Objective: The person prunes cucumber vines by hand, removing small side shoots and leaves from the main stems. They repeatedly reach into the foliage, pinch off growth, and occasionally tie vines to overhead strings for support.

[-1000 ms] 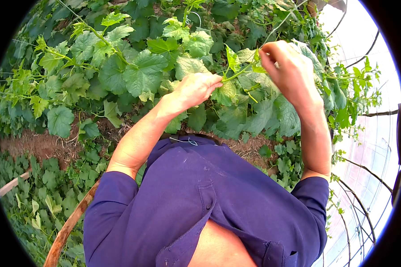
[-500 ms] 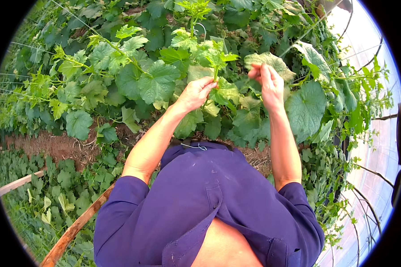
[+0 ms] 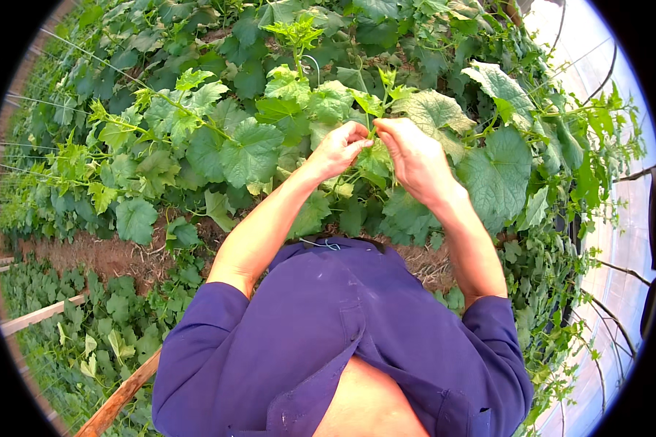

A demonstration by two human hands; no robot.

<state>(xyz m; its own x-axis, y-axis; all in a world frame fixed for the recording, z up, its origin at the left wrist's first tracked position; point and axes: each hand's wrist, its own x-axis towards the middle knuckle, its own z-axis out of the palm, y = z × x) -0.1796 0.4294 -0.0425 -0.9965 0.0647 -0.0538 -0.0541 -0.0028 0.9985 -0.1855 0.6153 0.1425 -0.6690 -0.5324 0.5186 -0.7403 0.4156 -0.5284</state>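
My left hand (image 3: 337, 151) pinches a thin green vine stem (image 3: 372, 133) just in front of me, below its young leafy tip (image 3: 388, 87). Against the same stem, the thumb and fingers of my right hand (image 3: 418, 156) are closed together, nearly touching the left fingertips. Whether a small clip or tie sits between the fingers cannot be made out. Around the hands are broad lobed leaves, among them a pale, yellowing leaf (image 3: 436, 113) behind my right hand and a large dark green leaf (image 3: 497, 171) beside my right wrist.
Dense vines spread ahead and to both sides. Thin strings (image 3: 95, 57) run through the plants at the left. Brown soil (image 3: 116, 262) shows between rows. Wooden poles (image 3: 120, 397) stand at lower left. Translucent sheeting (image 3: 605, 240) with dark curved supports bounds the right.
My right hand has moved left and down to meet my left hand at the stem. My left hand has shifted slightly right, and the stem tip now leans to the right.
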